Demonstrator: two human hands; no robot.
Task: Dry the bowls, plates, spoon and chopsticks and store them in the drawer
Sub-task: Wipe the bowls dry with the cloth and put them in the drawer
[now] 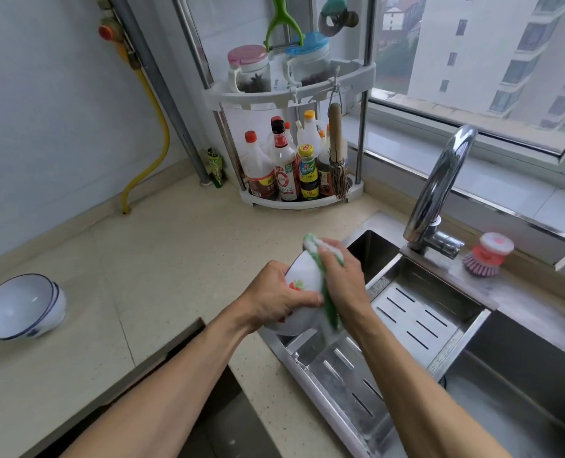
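Left hand point(276, 297) gripping flowered bowl point(302, 282) over sink edge point(307, 361), right hand point(342, 279) clutching green cloth point(324, 256), wiping it. Blue-rimmed bowls point(21, 307) sitting on counter point(175, 259), looking done-ish. Storing everything still waiting, guessing early days.

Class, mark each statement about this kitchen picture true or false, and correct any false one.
1. The left hand holds a white bowl. True.
2. The right hand holds a pink dish brush. False: it grips a green and white cloth; the brush sits beside the faucet.
3. The blue-rimmed bowls lie on the countertop. True.
4. The blue-rimmed bowls sit in the sink. False: on the countertop.
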